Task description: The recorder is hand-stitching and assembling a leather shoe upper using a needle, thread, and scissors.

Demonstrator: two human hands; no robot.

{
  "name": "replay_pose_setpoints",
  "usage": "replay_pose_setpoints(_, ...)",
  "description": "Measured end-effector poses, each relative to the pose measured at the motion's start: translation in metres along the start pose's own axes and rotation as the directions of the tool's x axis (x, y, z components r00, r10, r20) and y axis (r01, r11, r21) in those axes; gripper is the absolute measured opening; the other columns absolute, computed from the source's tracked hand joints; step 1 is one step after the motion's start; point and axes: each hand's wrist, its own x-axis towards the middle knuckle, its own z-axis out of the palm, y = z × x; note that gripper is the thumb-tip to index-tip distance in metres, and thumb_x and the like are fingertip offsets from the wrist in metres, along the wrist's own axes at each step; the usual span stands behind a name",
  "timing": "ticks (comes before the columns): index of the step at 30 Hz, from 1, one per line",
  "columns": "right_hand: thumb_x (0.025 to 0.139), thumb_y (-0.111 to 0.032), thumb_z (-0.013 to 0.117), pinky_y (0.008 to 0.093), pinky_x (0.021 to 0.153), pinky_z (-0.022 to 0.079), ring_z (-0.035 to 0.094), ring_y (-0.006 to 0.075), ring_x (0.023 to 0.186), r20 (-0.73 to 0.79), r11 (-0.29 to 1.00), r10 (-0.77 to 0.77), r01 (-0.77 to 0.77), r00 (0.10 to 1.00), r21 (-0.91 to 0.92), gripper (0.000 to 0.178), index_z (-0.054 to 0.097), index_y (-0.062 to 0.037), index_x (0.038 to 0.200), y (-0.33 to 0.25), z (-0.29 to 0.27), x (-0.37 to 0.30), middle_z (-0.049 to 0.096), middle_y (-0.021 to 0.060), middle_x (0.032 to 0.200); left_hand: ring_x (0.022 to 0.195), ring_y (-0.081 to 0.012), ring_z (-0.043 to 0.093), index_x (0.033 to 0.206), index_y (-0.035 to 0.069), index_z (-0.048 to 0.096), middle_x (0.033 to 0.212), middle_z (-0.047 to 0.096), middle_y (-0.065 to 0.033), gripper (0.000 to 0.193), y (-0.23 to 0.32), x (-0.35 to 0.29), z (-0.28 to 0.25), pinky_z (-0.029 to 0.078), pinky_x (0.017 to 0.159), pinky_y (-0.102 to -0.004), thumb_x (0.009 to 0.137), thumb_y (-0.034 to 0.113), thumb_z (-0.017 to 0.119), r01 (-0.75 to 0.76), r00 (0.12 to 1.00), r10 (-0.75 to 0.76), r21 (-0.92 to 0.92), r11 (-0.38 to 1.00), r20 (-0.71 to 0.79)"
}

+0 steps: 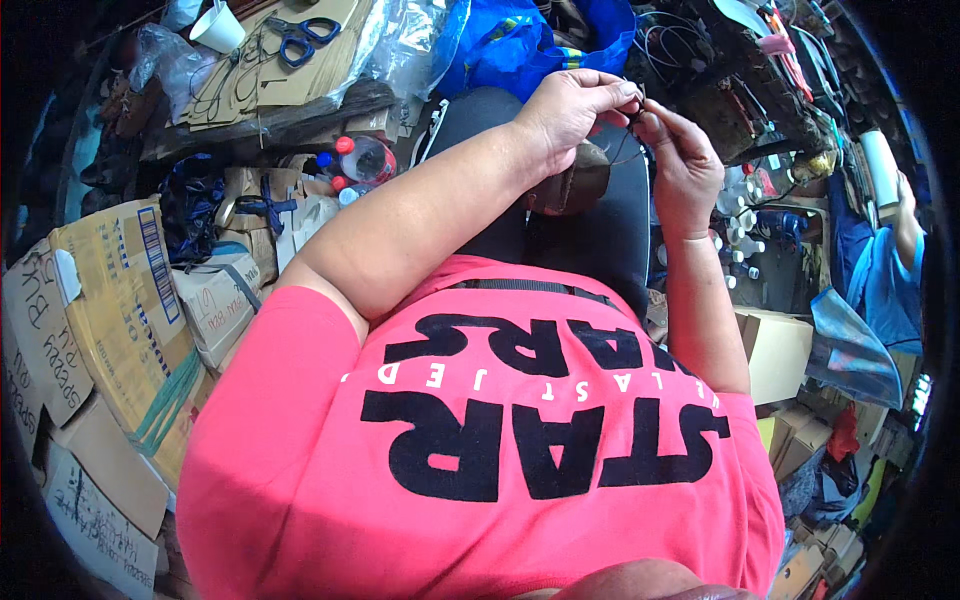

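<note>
Above my lap, my left hand (567,112) and my right hand (688,170) meet with fingertips pinched. Between them runs a thin dark cord (627,158), which curves down in a small loop. Whether it is thread or wire is too fine to tell. Under the hands, a brown rounded piece (572,188) with a seam or ridge rests between my dark-trousered thighs. My left forearm hides part of it, so its kind is unclear.
Cardboard sheets (255,85) at the far left carry scissors (300,42) and loose cord. A white cup (217,28) stands beside them. Blue bags (515,45) lie ahead. Bottles (366,160) and boxes (772,352) crowd both sides. Another person's arm (906,230) shows at the right.
</note>
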Motion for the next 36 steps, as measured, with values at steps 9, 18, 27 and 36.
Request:
replay_pose_setpoints(9,0.096,-0.022,0.052,0.0380,0.093,0.047,0.062,0.0222,0.101,0.109,0.745,0.452,-0.442,0.885,0.499,0.020,0.062,-0.0056,0.101,-0.005,-0.018,-0.042,0.065,0.0104,0.106,0.072,-0.0247,0.059,0.096,0.008,0.049,0.078,0.060,-0.0106,0.016,0.021,-0.010,0.000,0.043,0.066,-0.0362,0.098,0.022,0.042,0.077,0.963,-0.209,-0.566,0.821,-0.172)
replay_pose_setpoints(18,0.099,-0.034,0.040,0.0304,0.068,0.037,0.037,0.0140,0.062,0.537,0.297,0.184,-0.567,0.823,0.768,0.034,0.043,-0.0102,0.076,-0.024,0.018,0.006,0.035,-0.0011,0.064,0.052,-0.0071,0.039,0.075,0.013,0.045,0.060,0.039,0.0042,0.018,0.125,-0.033,-0.041,0.036,0.050,-0.0225,0.088,0.001,0.051,-0.400,0.908,0.410,-0.111,0.910,0.085)
replay_pose_setpoints(27,0.095,-0.029,0.051,0.0278,0.062,0.036,0.039,0.0131,0.062,0.588,0.583,0.387,-0.682,0.710,0.440,0.027,0.045,-0.0103,0.076,0.024,0.047,-0.034,0.036,-0.0015,0.066,0.045,-0.0099,0.031,0.081,0.013,0.044,0.058,0.037,0.0006,0.014,0.107,-0.021,-0.139,0.026,0.044,-0.0255,0.092,0.004,0.044,-0.237,0.794,0.195,0.002,0.972,-0.575)
replay_pose_setpoints(36,0.093,-0.026,0.051,0.0312,0.083,0.043,0.059,0.0193,0.089,0.749,0.707,0.377,-0.692,0.545,0.147,0.029,0.060,-0.0007,0.084,-0.016,0.006,-0.037,0.063,0.0110,0.088,0.082,-0.0203,0.065,0.095,0.007,0.060,0.087,0.066,-0.0080,0.015,0.085,-0.040,-0.162,0.051,0.076,-0.0343,0.093,0.019,0.053,-0.149,0.938,0.294,0.552,0.820,-0.184)
